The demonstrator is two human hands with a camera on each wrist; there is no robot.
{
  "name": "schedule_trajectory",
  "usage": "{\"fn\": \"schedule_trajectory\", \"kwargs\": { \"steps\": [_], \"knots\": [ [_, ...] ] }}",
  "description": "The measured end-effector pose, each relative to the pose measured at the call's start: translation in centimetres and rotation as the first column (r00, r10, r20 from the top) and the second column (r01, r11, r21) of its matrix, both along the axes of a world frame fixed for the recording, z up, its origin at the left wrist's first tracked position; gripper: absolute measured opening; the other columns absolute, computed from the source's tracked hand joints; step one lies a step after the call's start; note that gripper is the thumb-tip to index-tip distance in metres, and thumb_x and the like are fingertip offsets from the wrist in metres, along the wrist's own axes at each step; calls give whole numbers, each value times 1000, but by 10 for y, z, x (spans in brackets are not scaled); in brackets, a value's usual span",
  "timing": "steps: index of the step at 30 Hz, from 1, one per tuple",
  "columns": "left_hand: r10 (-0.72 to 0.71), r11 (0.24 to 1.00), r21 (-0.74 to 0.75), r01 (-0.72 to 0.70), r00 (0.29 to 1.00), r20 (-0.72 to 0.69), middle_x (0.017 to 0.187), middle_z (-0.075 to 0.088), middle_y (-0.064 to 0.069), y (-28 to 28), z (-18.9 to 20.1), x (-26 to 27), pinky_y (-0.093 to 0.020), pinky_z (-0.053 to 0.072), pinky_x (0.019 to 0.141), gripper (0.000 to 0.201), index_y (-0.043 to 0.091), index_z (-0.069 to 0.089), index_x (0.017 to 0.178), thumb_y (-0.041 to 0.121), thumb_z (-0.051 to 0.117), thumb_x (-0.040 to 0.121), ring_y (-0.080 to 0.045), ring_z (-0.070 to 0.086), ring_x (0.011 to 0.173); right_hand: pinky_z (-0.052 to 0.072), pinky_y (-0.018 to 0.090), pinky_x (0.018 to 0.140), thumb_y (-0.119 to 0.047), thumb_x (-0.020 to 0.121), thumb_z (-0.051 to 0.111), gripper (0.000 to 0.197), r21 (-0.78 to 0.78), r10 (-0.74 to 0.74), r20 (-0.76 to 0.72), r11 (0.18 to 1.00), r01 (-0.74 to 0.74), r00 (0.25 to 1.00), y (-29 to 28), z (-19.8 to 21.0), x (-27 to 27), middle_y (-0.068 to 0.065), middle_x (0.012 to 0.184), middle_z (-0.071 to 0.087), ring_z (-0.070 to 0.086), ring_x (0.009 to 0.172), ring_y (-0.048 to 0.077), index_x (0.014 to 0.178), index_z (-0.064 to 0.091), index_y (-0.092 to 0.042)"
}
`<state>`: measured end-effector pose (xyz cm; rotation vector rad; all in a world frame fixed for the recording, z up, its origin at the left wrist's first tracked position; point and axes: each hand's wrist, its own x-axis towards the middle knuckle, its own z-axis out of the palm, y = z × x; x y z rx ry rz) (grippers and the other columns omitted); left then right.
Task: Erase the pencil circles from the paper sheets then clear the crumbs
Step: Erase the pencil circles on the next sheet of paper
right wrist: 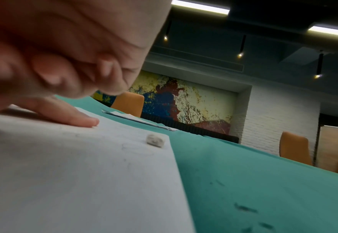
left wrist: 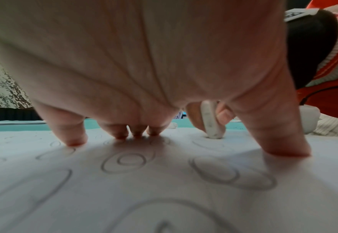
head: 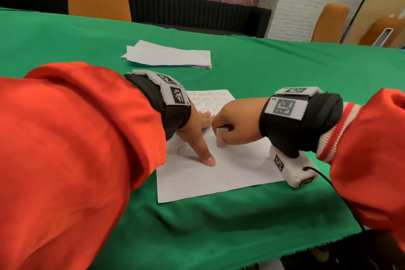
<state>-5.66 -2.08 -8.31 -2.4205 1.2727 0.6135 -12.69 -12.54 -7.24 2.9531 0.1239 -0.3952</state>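
Left hand (head: 192, 133): fingers spread, pressed flat on the paper sheet (head: 219, 173).
Right hand (head: 236, 125): pinched a white rounded eraser (head: 221, 137), tip on the sheet.
Pencil circles (left wrist: 128, 160): grey ovals, far and left part.

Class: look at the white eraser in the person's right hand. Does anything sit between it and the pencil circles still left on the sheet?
Yes. The left hand presses spread fingers on the white paper sheet, covering some pencil circles beside the white eraser gripped by the right hand. The eraser's tip already touches the paper.
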Motion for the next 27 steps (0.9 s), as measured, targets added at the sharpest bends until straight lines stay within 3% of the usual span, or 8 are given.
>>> {"fn": "schedule_trajectory", "kwargs": {
  "steps": [2,5,11,16,22,27],
  "knots": [
    [3,1000,-3,-3,1000,-3,158,-14,3,1,0,0,-38,4,115,104,32,-17,148,62,56,81,-18,-1,146,32,23,53,-30,88,51,24,6,-17,1,1000,17,1000,0,0,1,-9,65,47,43,60,9,65,48,-25],
    [13,1000,8,-13,1000,16,158,-14,4,0,-1,0,-37,4,115,106,27,-16,149,64,55,80,-16,-1,146,33,21,54,-31,89,48,16,-51,-38,91,998,43,995,-1,-2,4,-9,69,49,47,70,16,75,51,-25],
    [4,1000,11,-4,1000,-2,158,-14,4,0,0,0,-38,5,115,104,31,-15,149,63,56,80,-18,1,146,32,24,52,-31,86,54,26,33,-3,-23,999,3,1000,-1,0,0,-8,62,47,42,58,8,62,48,-25],
    [9,1000,-3,-9,1000,-19,159,-10,4,0,-1,2,-38,7,115,105,29,-14,150,62,58,80,-18,4,146,33,23,52,-28,86,49,26,-52,12,70,999,-9,997,3,-1,2,-7,64,48,40,56,8,61,45,-24],
    [0,1000,-11,-1,1000,-26,159,-7,5,0,-2,1,-39,8,115,101,34,-10,150,61,59,80,-18,6,146,33,24,50,-31,81,59,25,45,-20,-32,999,22,999,3,0,-1,-6,57,45,41,53,9,59,50,-22],
    [13,1000,1,-13,1000,-14,159,-12,6,-1,-3,5,-39,4,115,106,31,-15,149,64,58,79,-17,1,146,32,23,50,-30,82,55,25,-21,-30,64,999,31,998,1,-1,1,-6,59,46,39,54,9,60,48,-22]
  ]
}}
